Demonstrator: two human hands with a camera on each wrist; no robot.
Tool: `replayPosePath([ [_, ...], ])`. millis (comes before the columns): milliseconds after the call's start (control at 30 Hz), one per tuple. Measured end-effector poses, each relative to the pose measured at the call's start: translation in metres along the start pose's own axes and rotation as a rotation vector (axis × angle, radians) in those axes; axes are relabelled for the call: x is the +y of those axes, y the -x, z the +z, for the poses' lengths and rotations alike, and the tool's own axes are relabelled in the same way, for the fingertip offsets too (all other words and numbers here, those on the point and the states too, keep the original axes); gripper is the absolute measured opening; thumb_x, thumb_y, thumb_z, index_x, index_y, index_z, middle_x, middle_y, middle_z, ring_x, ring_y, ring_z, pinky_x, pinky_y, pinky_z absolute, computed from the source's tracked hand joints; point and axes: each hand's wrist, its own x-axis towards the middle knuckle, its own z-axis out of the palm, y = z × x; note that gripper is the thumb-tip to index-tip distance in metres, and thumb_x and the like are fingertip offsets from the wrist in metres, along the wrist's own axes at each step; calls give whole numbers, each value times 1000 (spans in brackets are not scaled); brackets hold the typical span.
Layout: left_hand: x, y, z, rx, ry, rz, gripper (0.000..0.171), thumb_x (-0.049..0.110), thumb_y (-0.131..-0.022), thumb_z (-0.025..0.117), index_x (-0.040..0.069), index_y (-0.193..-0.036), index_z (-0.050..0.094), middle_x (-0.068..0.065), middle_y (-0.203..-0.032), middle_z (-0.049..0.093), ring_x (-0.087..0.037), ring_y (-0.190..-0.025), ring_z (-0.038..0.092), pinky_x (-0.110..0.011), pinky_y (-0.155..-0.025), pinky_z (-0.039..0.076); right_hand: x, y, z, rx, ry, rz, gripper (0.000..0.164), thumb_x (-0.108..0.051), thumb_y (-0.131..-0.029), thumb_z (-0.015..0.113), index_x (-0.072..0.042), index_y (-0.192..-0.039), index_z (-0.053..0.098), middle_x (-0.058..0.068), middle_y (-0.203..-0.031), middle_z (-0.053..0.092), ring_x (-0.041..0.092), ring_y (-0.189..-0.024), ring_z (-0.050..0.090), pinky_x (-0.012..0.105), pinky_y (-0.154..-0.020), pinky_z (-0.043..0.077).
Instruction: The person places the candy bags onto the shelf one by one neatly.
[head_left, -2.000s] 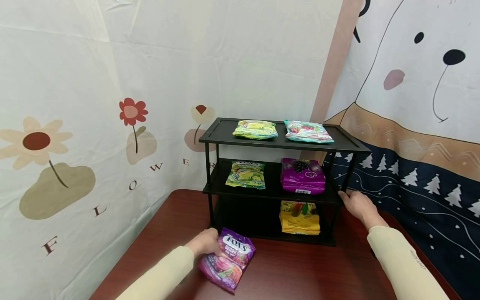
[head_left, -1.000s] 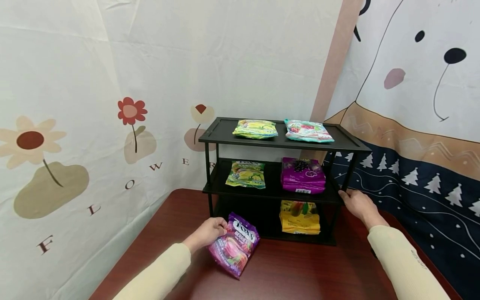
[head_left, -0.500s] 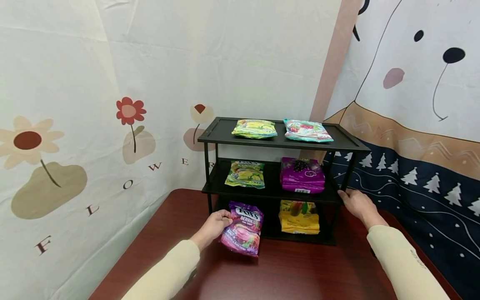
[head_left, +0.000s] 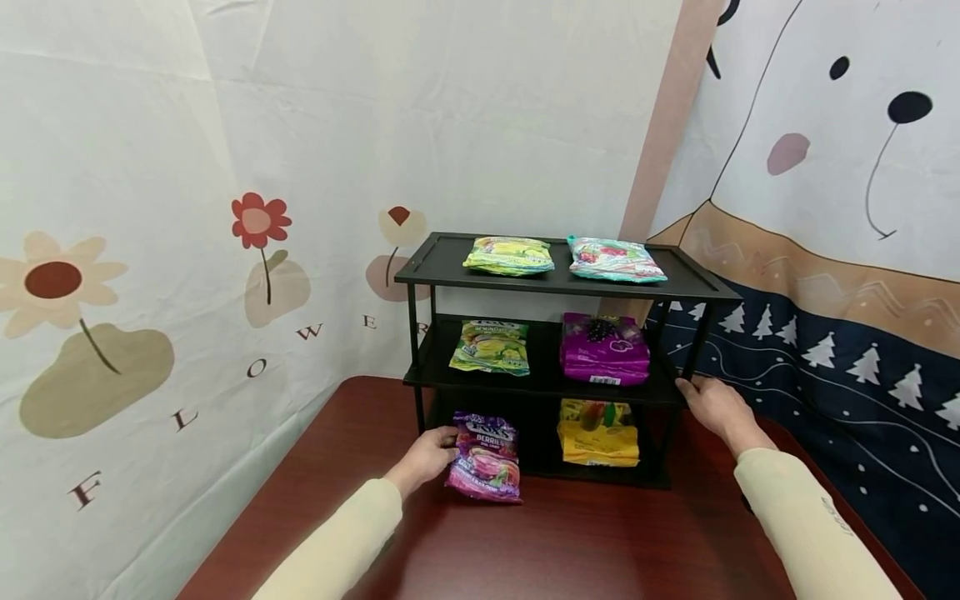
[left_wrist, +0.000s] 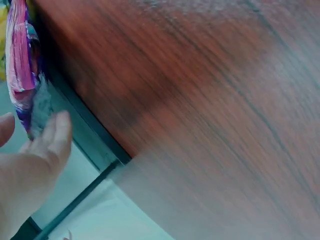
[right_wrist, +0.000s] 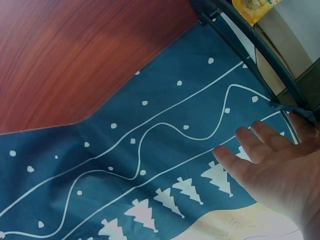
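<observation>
In the head view a purple bag of Fox's Berries candy [head_left: 486,467] leans at the left front of the bottom shelf, its lower end over the shelf's front edge. My left hand [head_left: 427,457] holds it by its left edge; in the left wrist view the bag's end lies between thumb and fingertips [left_wrist: 61,120]. A black three-tier shelf rack [head_left: 540,388] stands on the table. My right hand [head_left: 718,410] grips its right front post at the middle shelf. In the right wrist view the index finger lies against the frame while the other fingers stretch out.
Green-yellow [head_left: 510,256] and turquoise [head_left: 617,260] candy bags lie on the top shelf. The middle shelf bears a green bag [head_left: 491,347] and a purple bag [head_left: 604,350]; a yellow bag [head_left: 598,433] sits bottom right. Printed cloth [head_left: 300,125] hangs behind the reddish-brown table [head_left: 570,550].
My left hand has lifted the purple candy bag off the table, carried it right and away from me, and lowered it at the bottom shelf's left front. My right hand stays at the post.
</observation>
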Motion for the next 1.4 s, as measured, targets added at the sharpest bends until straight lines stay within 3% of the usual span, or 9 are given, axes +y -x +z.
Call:
replayPosePath([
  [200, 5, 7, 5, 31, -238, 77, 47, 7, -93, 68, -11, -133, 53, -30, -129, 56, -44, -121, 54, -56, -100, 43, 1, -2, 0, -14, -5, 18, 69, -43, -109, 26, 17, -139, 42, 41, -139, 39, 57, -125, 40, 67, -102, 31],
  [433, 11, 12, 11, 65, -454, 181, 46, 15, -90, 73, -4, -130, 60, -29, -130, 55, -46, -120, 54, -58, -99, 43, 3, -1, 2, -7, -4, 18, 67, -42, -109, 27, 16, -138, 44, 40, -137, 43, 56, -121, 44, 68, -101, 33],
  [567, 13, 17, 14, 93, -589, 298, 40, 16, -86, 77, -1, -121, 66, -25, -121, 61, -43, -111, 59, -58, -92, 48, 3, -1, 2, 1, -5, 7, 66, -42, -109, 27, 15, -137, 46, 40, -135, 45, 55, -119, 46, 68, -100, 34],
  [867, 15, 27, 24, 59, -882, 531, 27, 25, -83, 81, 11, -105, 75, -5, -93, 67, -23, -84, 64, -37, -67, 54, 2, -1, 1, -2, 3, 15, 67, -41, -109, 27, 16, -138, 43, 41, -137, 42, 57, -121, 43, 68, -101, 32],
  [1000, 16, 34, 27, 32, -927, 570, 18, 24, -83, 80, 18, -99, 77, -2, -94, 68, -20, -82, 66, -35, -64, 55, 1, -1, 1, -3, 3, 18, 67, -41, -109, 27, 17, -139, 41, 41, -139, 40, 57, -123, 41, 68, -102, 32],
  [1200, 13, 43, 31, -50, -876, 566, 4, 24, -85, 78, 20, -87, 76, 9, -82, 70, -13, -74, 67, -31, -58, 52, 1, -1, 1, 4, -3, 12, 68, -42, -109, 27, 16, -138, 43, 41, -138, 41, 57, -122, 42, 67, -102, 32],
  [1400, 8, 48, 35, -111, -904, 580, 4, 26, -88, 75, 24, -88, 78, 14, -86, 72, -11, -77, 69, -32, -59, 53, 1, -1, 1, 7, 1, 5, 67, -41, -109, 27, 16, -137, 44, 41, -137, 43, 56, -121, 44, 67, -101, 33],
])
